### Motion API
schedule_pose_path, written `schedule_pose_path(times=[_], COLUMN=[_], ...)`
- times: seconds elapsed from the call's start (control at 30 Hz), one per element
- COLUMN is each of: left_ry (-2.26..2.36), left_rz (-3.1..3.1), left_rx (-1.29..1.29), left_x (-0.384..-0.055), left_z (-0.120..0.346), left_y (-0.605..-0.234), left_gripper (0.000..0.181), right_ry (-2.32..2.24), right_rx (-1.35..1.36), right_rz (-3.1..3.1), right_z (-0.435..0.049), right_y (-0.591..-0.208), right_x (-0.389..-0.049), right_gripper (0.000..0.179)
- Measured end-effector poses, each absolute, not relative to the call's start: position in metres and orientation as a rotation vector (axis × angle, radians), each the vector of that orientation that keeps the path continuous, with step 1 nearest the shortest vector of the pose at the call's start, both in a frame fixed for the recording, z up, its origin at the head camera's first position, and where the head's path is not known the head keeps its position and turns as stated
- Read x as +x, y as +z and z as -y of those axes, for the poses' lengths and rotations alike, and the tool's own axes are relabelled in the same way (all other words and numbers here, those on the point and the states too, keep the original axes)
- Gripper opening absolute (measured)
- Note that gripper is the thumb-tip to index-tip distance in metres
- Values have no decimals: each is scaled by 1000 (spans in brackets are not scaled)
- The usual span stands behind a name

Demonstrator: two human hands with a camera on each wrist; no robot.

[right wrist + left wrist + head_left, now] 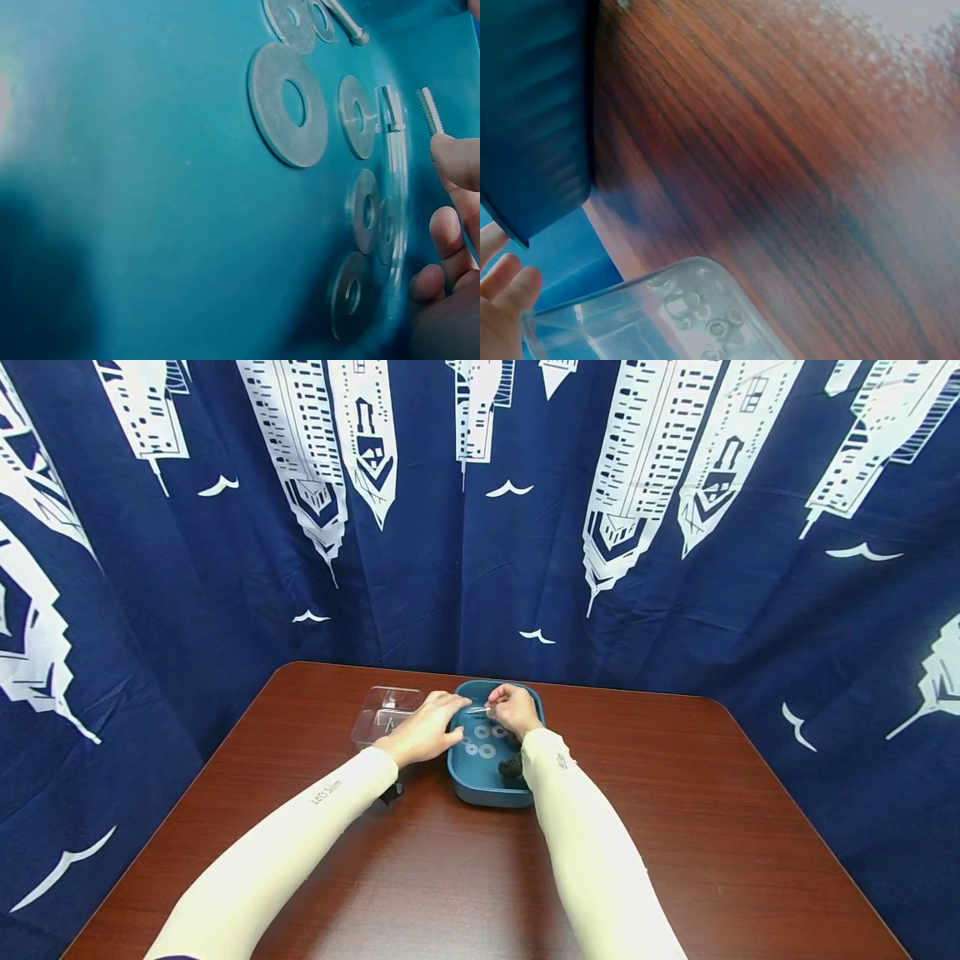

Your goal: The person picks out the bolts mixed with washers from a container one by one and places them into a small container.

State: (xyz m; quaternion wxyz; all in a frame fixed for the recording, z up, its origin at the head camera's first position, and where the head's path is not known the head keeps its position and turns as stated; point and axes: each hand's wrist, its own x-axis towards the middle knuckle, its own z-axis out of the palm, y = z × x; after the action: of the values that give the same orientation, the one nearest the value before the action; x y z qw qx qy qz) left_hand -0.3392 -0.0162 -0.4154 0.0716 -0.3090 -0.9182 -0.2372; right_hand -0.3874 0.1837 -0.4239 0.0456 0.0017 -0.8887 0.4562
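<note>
In the head view, my right hand (514, 710) is inside the blue tub (491, 796), over its far part. Its thumb and fingers pinch a bolt (429, 111), whose threaded end sticks out; the other end is hidden by the fingers. Flat metal washers (289, 105) of different sizes lie on the tub's floor, and another bolt (351, 22) lies near them. Several long shiny pieces (396, 172) lie close to the fingers. My left hand (426, 728) is at the tub's left rim with fingers extended, holding nothing that shows.
A clear divided container (369, 727) stands left of the tub, partly behind the left hand; small nuts (718, 328) show in it. The brown table (675, 827) extends around both. A blue patterned curtain (420, 593) hangs behind. A dark wrist camera (512, 767) sits under the right wrist.
</note>
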Motion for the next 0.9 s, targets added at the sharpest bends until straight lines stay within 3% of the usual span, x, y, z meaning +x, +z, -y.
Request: schedule_pose_path(times=[0.9], left_ry=[-747], left_rz=[2777], left_rx=[-891], left_x=[-337], left_z=[24], left_y=[-410], left_gripper=[54], right_ry=[1446], right_rx=[286], right_rz=[2671], right_z=[-181], right_y=[-394], right_x=[-383], right_gripper=[16])
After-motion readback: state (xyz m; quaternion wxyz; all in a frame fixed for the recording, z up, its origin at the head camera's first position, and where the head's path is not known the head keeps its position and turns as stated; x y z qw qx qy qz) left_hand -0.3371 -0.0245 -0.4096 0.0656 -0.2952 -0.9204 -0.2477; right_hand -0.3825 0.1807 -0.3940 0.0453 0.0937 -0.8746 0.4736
